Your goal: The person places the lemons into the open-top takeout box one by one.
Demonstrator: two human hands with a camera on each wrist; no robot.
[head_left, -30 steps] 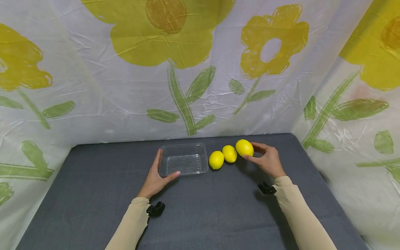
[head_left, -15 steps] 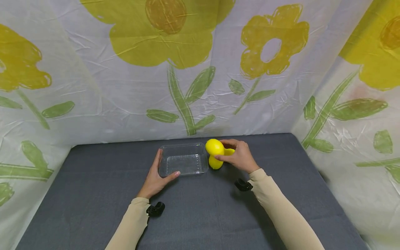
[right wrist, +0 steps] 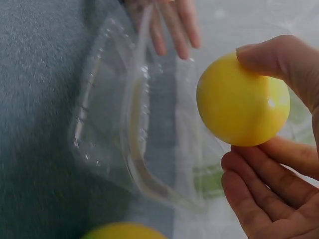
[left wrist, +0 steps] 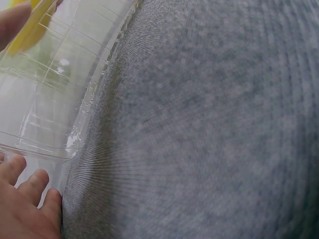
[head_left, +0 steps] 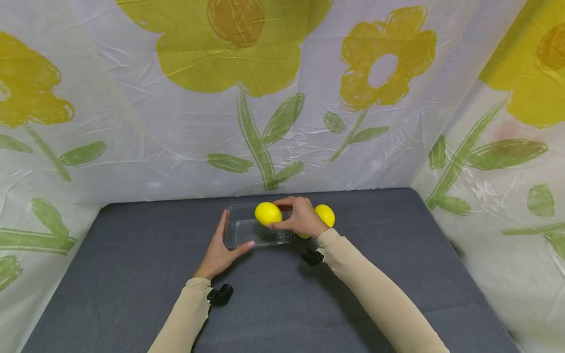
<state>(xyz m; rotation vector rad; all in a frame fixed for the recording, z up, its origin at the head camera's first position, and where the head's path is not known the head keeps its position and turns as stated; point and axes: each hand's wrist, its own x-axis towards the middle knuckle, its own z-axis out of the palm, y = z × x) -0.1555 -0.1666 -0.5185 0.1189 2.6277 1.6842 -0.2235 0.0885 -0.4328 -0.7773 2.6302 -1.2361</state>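
My right hand (head_left: 303, 216) pinches a yellow lemon (head_left: 267, 214) between thumb and fingers, over the clear plastic container (head_left: 238, 240). The right wrist view shows the thumb on one side of the lemon (right wrist: 239, 107) and fingertips at the other. My left hand (head_left: 219, 255) rests at the container's left end, fingers extended along the side and thumb near the front rim. Close up in the left wrist view, fingers (left wrist: 32, 189) lie beside the transparent wall (left wrist: 45, 104). Right of the container sits a second lemon (head_left: 325, 214); a third lemon (head_left: 303, 236) is mostly hidden beneath my right hand.
A dark grey cloth (head_left: 265, 304) covers the table. Behind it and at the sides hangs a white curtain (head_left: 167, 132) printed with yellow flowers. A black wrist camera (head_left: 220, 294) is worn on the left arm, another camera (head_left: 312, 256) on the right.
My right hand has carried the lemon leftward, past the other two lemons, from the right of them to over the container. The left hand and container have stayed in place.
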